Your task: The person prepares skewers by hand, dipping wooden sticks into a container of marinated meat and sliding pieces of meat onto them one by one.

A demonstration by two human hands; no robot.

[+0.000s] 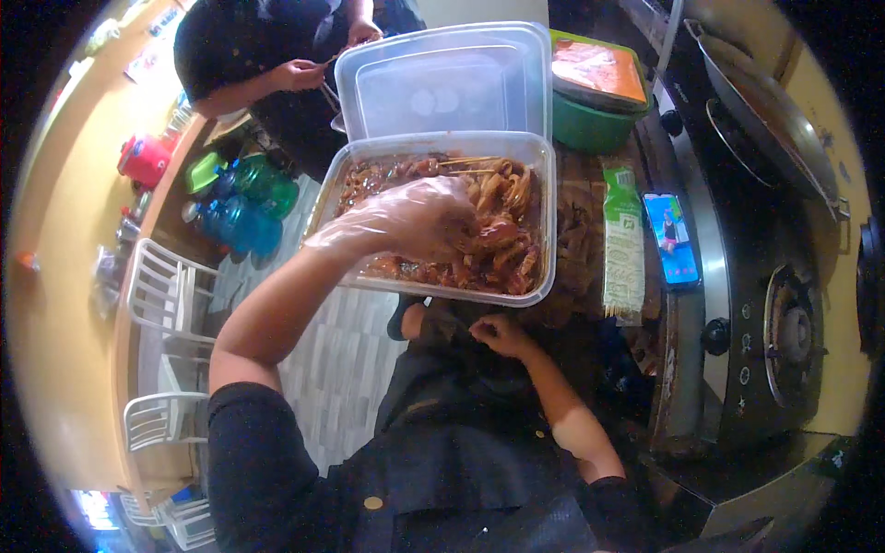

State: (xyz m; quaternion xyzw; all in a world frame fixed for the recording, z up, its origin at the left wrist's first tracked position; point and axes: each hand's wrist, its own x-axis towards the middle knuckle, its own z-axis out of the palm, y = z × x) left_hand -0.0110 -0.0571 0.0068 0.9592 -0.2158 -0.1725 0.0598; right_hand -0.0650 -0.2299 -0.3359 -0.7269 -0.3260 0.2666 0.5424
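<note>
My left hand (pixel 422 218), in a clear plastic glove, reaches into a translucent plastic tub (pixel 546 228). Its curled fingers touch marinated meat (pixel 508 231) on the tub's right side; whether they grip a piece is hidden. Thin wooden skewers (pixel 473 164) lie at the back of the meat, beside looped pale strips. The tub's lid (pixel 442 86) stands tilted up behind it. My bare right hand (pixel 499 336) hovers low by my lap, just in front of the tub, its fingers loosely curled with nothing visible in them.
A pack of bamboo skewers (pixel 623 242) and a lit phone (pixel 671 238) lie right of the tub. Behind them stands a green basin (pixel 594 124). A gas stove (pixel 747 332) carries a wok (pixel 767 117). Across from me, another person's hand (pixel 301 75) holds a skewer. White chairs (pixel 166 290) stand left.
</note>
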